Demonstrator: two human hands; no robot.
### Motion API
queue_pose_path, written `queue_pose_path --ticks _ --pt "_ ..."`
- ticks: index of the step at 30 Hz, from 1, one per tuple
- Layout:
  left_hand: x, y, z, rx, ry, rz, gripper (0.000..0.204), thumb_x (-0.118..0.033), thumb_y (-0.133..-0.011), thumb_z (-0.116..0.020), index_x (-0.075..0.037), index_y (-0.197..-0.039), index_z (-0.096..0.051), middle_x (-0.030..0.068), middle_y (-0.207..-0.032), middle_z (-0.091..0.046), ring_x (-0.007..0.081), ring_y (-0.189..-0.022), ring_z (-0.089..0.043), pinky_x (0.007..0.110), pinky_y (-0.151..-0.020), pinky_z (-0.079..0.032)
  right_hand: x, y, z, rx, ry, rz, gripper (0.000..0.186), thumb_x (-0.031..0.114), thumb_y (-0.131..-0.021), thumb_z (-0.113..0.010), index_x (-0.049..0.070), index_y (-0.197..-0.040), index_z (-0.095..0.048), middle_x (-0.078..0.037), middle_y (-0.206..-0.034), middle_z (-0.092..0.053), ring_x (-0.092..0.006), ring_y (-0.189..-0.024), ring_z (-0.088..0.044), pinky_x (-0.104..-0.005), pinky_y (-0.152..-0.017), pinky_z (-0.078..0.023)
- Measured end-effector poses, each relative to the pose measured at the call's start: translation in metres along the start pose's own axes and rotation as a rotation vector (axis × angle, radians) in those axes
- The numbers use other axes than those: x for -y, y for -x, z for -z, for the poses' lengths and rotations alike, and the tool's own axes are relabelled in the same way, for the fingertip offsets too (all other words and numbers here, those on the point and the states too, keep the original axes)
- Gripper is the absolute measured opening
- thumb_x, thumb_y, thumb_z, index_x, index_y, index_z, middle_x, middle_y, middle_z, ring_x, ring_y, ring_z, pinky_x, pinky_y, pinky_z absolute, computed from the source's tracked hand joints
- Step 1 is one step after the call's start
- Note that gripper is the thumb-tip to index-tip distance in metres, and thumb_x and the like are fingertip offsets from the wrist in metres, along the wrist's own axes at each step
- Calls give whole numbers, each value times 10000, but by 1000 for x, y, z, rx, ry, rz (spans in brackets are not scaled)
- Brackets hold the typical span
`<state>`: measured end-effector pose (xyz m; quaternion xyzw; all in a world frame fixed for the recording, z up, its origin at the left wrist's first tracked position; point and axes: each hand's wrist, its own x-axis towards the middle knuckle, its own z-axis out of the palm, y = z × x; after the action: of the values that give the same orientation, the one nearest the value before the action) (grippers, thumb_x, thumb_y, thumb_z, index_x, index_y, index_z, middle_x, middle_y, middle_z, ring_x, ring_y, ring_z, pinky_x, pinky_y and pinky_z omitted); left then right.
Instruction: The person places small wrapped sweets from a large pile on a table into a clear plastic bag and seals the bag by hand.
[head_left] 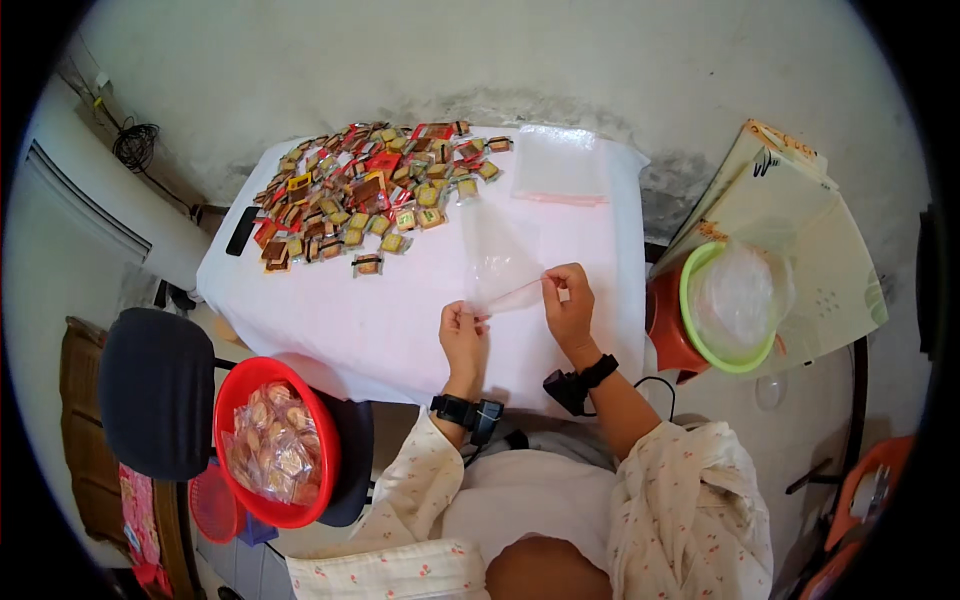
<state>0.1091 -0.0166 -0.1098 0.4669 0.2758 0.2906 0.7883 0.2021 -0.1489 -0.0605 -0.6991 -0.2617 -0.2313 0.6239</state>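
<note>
A clear plastic bag (pixel 503 258) is stretched over the white-covered table, its pinkish edge toward me. My left hand (pixel 462 335) pinches the bag's near left corner. At the opposite corner, my right hand (pixel 569 303) grips the same edge between thumb and fingers. Beyond and to the left lies a wide heap of small wrapped snacks (pixel 370 195), in yellow, brown and red. A flat stack of clear bags (pixel 560 165) rests at the table's far right. Nothing shows inside the bag I hold.
Left of me, a red basin (pixel 332 455) of wrapped round biscuits (pixel 275 440) sits on a dark chair (pixel 155 395). A black phone (pixel 242 231) lies at the table's left edge. To the right stands a green-rimmed tub (pixel 735 368) holding clear plastic, beside a leaning patterned board (pixel 810 240).
</note>
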Motion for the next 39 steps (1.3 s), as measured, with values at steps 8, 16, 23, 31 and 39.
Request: queue_pose_path --ticks 8,16,23,31,39 --pt "-89 0 -75 242 -628 -951 139 -5 -893 -503 -45 -993 -591 77 -916 -620 195 -851 -605 303 -731 -486 -3 28 2 -16 -28 -172 123 21 -845 -647 20 -937 -565 -76 -830 -598 -160 -714 -586 -262 -684 -484" --pt "-60 21 -72 733 -1114 -1283 277 -20 -693 -623 -59 -967 -635 78 -934 -607 262 -871 -590 365 -762 -474 -11 61 28 -44 -182 -465 389 80 -847 -649 -30 -1197 -521 -57 -874 -602 -156 -731 -560 -274 -717 -473" --pt "-24 22 -41 658 -1204 -1159 391 -56 -757 -611 -49 -1147 -591 134 -1133 -581 294 -1060 -549 391 -885 -436 -20 68 54 213 386 -61 334 38 -830 -616 48 -1163 -580 -97 -779 -560 -254 -687 -554 -348 -641 -438" --pt "-7 30 24 288 -1281 -836 433 -63 -790 -633 -52 -1218 -568 208 -1297 -503 380 -1195 -473 455 -990 -391 -12 63 50 335 427 33 521 129 -774 -693 78 -1271 -544 -156 -1021 -575 -309 -896 -563 -399 -770 -441" --pt "-14 24 9 373 -948 -858 297 14 -815 -585 -45 -1102 -633 137 -1200 -591 321 -1107 -565 379 -911 -492 -23 43 41 371 407 -33 599 81 -782 -673 69 -1352 -489 -202 -1167 -558 -322 -975 -563 -387 -860 -462"
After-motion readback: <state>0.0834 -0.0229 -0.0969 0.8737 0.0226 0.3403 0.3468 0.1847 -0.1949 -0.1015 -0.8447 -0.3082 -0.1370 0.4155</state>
